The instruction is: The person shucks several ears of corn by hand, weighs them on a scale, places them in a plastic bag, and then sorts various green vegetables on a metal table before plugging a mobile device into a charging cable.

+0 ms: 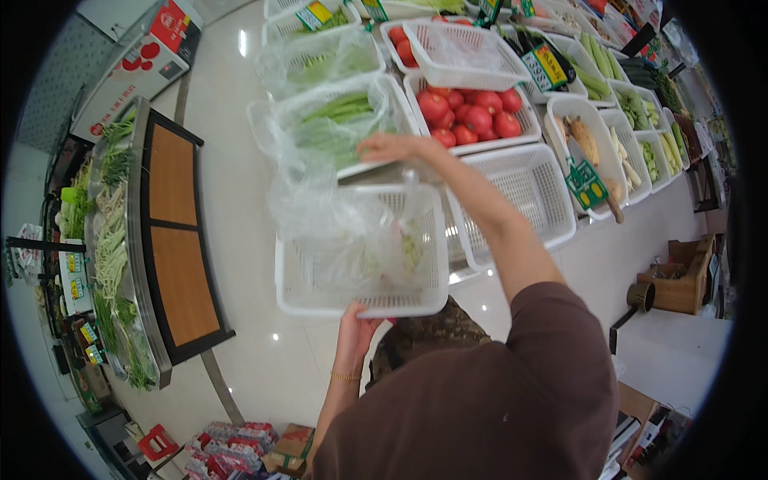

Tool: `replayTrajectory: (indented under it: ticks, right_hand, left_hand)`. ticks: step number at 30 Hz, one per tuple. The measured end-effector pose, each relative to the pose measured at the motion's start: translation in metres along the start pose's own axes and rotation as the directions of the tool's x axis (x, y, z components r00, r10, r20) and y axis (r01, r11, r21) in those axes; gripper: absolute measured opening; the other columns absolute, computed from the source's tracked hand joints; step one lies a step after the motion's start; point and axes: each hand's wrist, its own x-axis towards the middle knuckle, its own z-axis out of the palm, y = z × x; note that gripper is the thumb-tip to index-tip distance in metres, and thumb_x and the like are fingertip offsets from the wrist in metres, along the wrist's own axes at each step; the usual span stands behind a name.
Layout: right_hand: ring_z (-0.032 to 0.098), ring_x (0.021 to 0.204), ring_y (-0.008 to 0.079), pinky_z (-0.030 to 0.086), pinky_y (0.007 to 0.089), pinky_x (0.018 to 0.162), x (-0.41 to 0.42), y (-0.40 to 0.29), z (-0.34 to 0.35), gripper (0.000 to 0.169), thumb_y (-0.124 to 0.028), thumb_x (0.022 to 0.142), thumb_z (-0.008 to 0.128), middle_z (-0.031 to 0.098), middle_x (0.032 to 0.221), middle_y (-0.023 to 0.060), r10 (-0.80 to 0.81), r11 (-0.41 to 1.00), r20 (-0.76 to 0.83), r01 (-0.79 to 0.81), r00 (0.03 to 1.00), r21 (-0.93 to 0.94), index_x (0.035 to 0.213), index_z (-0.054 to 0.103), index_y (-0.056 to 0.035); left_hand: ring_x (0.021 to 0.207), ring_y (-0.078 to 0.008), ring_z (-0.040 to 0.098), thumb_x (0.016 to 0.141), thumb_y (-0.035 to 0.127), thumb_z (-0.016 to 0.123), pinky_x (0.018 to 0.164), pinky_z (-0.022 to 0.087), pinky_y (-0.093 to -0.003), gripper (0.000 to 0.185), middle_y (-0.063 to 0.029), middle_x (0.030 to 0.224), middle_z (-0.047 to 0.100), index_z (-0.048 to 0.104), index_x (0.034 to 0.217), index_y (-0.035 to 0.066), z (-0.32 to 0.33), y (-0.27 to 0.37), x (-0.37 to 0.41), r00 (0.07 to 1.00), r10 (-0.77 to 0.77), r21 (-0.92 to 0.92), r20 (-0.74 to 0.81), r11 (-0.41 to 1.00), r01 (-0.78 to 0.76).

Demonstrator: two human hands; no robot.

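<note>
My left hand (357,327) grips the near rim of a white plastic basket (288,288), which is held over the floor in front of me. Inside it lie a crumpled clear plastic bag (342,216) and a few pale green vegetable pieces (411,246), partly veiled by the film. My right hand (384,147) reaches across to the near edge of another white basket (401,99), which has a plastic liner and long green beans (336,117). Its fingers are blurred over the beans and film, so I cannot tell whether they pinch anything.
Right of the beans stands a basket of tomatoes (474,117) with a tilted white basket (465,54) resting on it. Another white basket (516,192) sits by my right forearm. A wooden-handled knife (613,207) juts from the root vegetable basket (555,114). A vegetable stand (180,240) is at left.
</note>
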Motion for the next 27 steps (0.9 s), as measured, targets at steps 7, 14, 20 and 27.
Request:
replayTrajectory:
  ticks: [7, 14, 20, 27]
  right_hand:
    - [0.056, 0.09, 0.0147, 0.048, 0.0288, 0.076, -0.073, -0.033, -0.057, 0.039, -0.032, 0.094, 0.057, 0.062, 0.1, 0.0067, 0.314, 0.919, -0.248, -0.228, 0.917, 0.323, 0.12, 0.056, -0.0034]
    - [0.058, 0.099, 0.0326, 0.045, 0.0415, 0.086, -0.069, -0.038, 0.017, 0.027, -0.023, 0.088, 0.058, 0.062, 0.102, 0.0149, 0.217, 0.976, -0.584, -0.154, 0.782, 0.157, 0.105, 0.063, -0.0027]
    - [0.056, 0.094, 0.0317, 0.041, 0.0432, 0.085, -0.03, -0.064, 0.032, 0.025, -0.024, 0.088, 0.058, 0.061, 0.105, 0.011, 0.391, 0.918, -0.386, -0.385, 0.835, 0.096, 0.109, 0.065, -0.0117]
    - [0.052, 0.106, 0.0267, 0.036, 0.0405, 0.093, -0.017, -0.07, 0.072, 0.029, -0.024, 0.079, 0.061, 0.06, 0.107, 0.0052, 0.457, 0.831, -0.302, -0.523, 0.837, -0.191, 0.107, 0.063, -0.0157]
  left_hand:
    - [0.107, -0.0286, 0.06, 0.095, 0.023, 0.05, 0.095, 0.051, -0.0384, 0.039, -0.0154, 0.118, 0.061, 0.05, 0.12, -0.007, 0.057, -0.03, 0.051, 0.942, -0.317, -0.053, 0.105, 0.945, 0.324]
    - [0.091, -0.0154, 0.061, 0.093, 0.015, 0.059, 0.083, 0.049, -0.0294, 0.018, -0.0091, 0.096, 0.066, 0.063, 0.098, -0.002, 0.04, 0.05, -0.019, 0.987, 0.097, 0.699, -0.126, 0.714, 0.019]
    - [0.11, -0.0348, 0.053, 0.079, 0.006, 0.064, 0.096, 0.042, -0.0426, 0.051, -0.0232, 0.118, 0.053, 0.049, 0.127, -0.001, 0.012, 0.156, 0.075, 0.449, 0.781, 0.9, 0.434, -0.363, -0.239]
    - [0.11, -0.0429, 0.049, 0.071, 0.014, 0.07, 0.098, 0.038, -0.0465, 0.088, -0.026, 0.115, 0.053, 0.024, 0.144, -0.002, -0.031, 0.195, 0.15, 0.671, 0.422, 0.779, 0.609, -0.159, -0.606]
